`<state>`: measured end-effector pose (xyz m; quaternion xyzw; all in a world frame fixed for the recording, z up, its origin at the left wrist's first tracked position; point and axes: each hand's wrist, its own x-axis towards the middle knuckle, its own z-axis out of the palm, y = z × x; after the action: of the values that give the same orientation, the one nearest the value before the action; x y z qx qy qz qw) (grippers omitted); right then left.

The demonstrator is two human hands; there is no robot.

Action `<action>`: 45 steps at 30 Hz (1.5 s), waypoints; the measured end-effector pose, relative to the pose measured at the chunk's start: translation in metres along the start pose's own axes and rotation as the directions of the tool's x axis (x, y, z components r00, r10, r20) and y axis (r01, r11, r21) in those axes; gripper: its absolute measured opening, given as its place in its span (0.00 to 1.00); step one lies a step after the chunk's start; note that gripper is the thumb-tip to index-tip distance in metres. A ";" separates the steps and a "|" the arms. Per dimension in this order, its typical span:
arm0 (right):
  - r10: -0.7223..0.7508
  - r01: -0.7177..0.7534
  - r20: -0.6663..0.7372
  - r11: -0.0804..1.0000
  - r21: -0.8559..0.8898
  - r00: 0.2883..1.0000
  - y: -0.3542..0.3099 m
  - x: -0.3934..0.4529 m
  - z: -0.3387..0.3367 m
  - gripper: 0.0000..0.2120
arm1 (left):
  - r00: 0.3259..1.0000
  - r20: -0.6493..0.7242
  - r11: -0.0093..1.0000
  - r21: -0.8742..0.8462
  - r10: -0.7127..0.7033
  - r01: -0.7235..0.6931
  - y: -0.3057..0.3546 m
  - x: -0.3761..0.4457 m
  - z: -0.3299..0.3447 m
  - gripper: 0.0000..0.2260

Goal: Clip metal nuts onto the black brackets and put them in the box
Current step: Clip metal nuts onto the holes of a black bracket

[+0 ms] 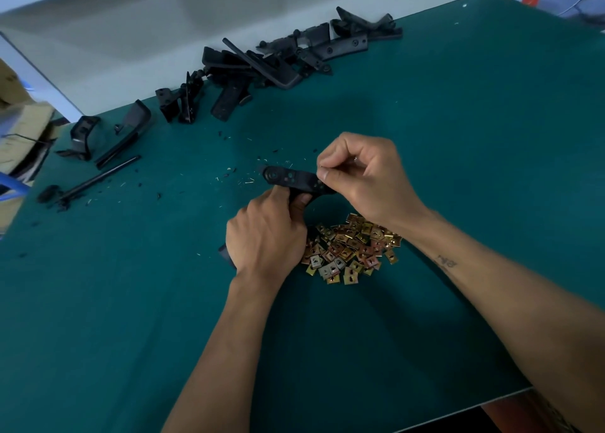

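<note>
My left hand (pixel 266 236) grips a black bracket (pixel 289 179) by its lower part and holds it just above the green table. The bracket's flat end with holes points left. My right hand (pixel 361 175) pinches the bracket's right end between thumb and fingers; what sits under the fingertips is hidden. A pile of gold and copper metal nuts (pixel 352 251) lies on the table just below both hands, partly covered by my left hand.
Several loose black brackets (pixel 248 69) lie in a row along the table's far edge, more at the left (pixel 98 141). Cardboard boxes (pixel 23 121) stand beyond the left edge. Small black and white scraps dot the green mat (pixel 474 138).
</note>
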<state>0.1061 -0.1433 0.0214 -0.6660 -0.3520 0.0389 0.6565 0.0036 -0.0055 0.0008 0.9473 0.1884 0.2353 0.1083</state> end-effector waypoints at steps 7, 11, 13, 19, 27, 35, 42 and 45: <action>0.030 -0.025 0.115 0.999 -0.041 0.993 -0.002 -0.001 0.000 0.03 | 0.999 -0.014 0.999 0.007 -0.037 0.037 0.000 -0.001 -0.001 0.14; 0.093 -0.102 0.169 0.994 0.048 0.981 -0.004 0.001 -0.006 0.04 | 0.999 -0.021 0.999 -0.003 -0.045 0.045 -0.002 0.000 -0.001 0.14; 0.155 -0.170 0.204 0.984 0.059 0.967 -0.003 0.004 -0.012 0.06 | 0.998 -0.023 0.998 -0.002 -0.060 0.060 -0.002 0.001 -0.001 0.14; 0.160 -0.136 0.099 0.967 -0.218 0.982 0.003 0.006 -0.015 0.05 | 0.992 -0.059 0.993 -0.037 -0.114 0.112 -0.003 0.004 0.000 0.14; 0.216 0.200 0.512 0.744 -0.638 0.831 0.001 -0.002 -0.019 0.08 | 0.986 -0.094 0.991 -0.028 -0.134 0.132 -0.004 0.005 0.000 0.14; 0.242 0.156 0.511 0.770 -0.618 0.825 -0.001 -0.004 -0.011 0.06 | 0.996 0.000 0.996 0.004 -0.087 0.087 -0.006 0.004 0.003 0.14; 0.351 0.110 0.555 0.766 -0.634 0.754 -0.008 -0.001 -0.030 0.14 | 0.998 0.008 0.998 0.001 -0.062 0.062 -0.003 0.003 0.003 0.14; 0.362 0.093 0.554 0.771 -0.630 0.749 -0.010 -0.001 -0.026 0.11 | 0.998 0.002 0.998 0.012 -0.064 0.064 -0.005 0.003 0.004 0.13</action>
<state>0.1145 -0.1668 0.0330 -0.8128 -0.4967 0.1987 0.2306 0.0064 0.0001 -0.0031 0.9416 0.2200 0.2297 0.1103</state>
